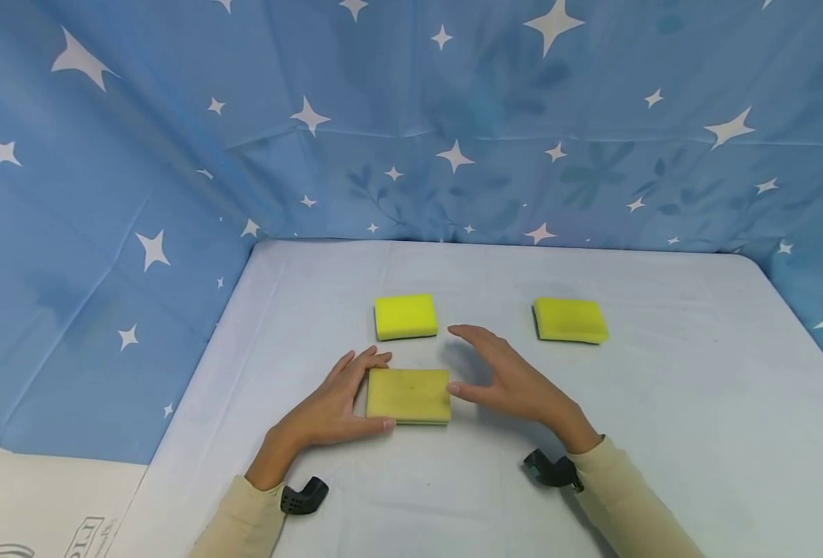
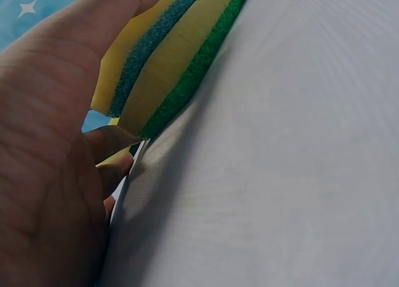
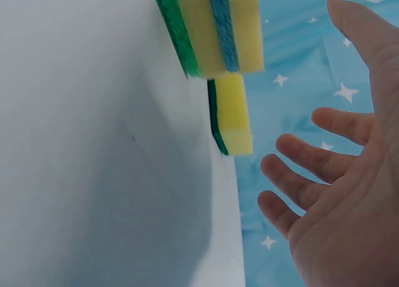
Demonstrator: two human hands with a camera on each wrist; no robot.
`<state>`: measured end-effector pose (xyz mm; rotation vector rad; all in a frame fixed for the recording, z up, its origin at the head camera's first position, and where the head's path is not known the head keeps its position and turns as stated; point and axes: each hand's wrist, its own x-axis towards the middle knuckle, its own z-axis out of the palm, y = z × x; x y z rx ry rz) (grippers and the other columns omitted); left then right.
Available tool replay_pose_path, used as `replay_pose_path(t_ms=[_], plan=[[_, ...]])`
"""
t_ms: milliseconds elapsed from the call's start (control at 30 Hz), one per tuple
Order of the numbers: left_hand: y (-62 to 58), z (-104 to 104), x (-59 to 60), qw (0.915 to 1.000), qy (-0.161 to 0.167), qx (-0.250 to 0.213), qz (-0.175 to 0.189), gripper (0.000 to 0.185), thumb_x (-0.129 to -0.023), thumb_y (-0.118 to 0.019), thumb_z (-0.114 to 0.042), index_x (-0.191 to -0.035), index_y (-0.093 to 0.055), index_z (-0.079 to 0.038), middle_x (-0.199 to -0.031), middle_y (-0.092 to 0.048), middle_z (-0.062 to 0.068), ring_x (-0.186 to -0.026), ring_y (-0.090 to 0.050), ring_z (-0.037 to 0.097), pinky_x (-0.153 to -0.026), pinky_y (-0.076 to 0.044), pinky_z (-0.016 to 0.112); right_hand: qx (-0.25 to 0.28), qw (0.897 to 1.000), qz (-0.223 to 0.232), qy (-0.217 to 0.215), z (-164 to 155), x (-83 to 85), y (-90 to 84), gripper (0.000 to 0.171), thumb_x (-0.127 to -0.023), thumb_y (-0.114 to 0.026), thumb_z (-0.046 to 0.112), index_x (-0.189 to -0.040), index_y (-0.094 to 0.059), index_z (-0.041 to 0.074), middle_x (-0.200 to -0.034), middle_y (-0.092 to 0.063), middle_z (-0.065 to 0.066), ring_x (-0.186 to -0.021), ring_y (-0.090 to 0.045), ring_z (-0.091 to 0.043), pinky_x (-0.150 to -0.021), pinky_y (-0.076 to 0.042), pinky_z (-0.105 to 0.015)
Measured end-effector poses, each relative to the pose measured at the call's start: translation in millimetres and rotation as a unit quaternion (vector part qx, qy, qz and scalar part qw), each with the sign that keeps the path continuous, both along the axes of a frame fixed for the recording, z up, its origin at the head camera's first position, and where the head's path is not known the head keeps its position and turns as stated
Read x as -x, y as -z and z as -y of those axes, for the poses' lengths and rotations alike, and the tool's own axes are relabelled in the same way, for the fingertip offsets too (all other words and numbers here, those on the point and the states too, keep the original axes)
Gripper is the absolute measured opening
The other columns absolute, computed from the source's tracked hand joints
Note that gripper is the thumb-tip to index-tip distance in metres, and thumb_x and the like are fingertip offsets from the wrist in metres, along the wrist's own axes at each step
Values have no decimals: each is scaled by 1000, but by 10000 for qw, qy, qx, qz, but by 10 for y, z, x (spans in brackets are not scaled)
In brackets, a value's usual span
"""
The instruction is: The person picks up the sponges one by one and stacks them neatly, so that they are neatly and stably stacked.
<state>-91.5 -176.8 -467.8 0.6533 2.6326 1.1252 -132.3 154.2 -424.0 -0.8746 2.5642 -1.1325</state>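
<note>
Left hand point(image 1: 338, 403) is cupping the left edge of the sponge stack point(image 1: 408, 395), fingers curled round it, at the near centre of the table point(image 1: 662, 434). Right hand point(image 1: 516, 384) is hovering just beside it, fingers spread, holding nothing. Two single sponges point(image 1: 405, 316) point(image 1: 569, 320) are lying farther back.

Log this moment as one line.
left hand holds sponge stack | right hand open beside it | two sponges behind
</note>
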Motion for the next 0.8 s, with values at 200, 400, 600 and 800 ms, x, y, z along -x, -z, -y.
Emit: replay_pose_path(t_ms=[200,400,600,800], plan=[[2,1,2,10000,9,33,-13,92,-89,-81,-59,-161,-42,-18,-170,-37,-7,-163,-14,20,-131,-9,49,9,9998,-78,178,-114,62,-37,86,-99,-77,49,-167,-37,18,-170,-36,-7,-156,-32,-34,-123,-30,-65],[0,3,0,10000,-17,34,40,93,-88,-80,-61,-161,-41,-19,-171,-35,-5,-163,-12,22,-131,-10,51,44,9989,-149,443,-271,141,-84,87,-98,-78,50,-168,-36,22,-171,-35,-2,-157,-32,-30,-123,-31,-64],[-17,3,-5,9999,-62,50,134,93,-88,-80,-62,-162,-41,-22,-172,-32,-3,-163,-9,24,-131,-11,55,100,9975,-203,668,-456,221,-131,87,-98,-80,44,-169,-35,20,-172,-34,-5,-157,-31,-35,-121,-30,-69],[-25,4,-5,9997,-81,74,196,94,-88,-80,-63,-163,-40,-23,-173,-31,-1,-164,-8,26,-130,-11,55,-69,9945,-93,1041,-644,276,-166,91,-98,-79,47,-170,-31,23,-174,-30,-4,-158,-27,-36,-119,-29,-72]])
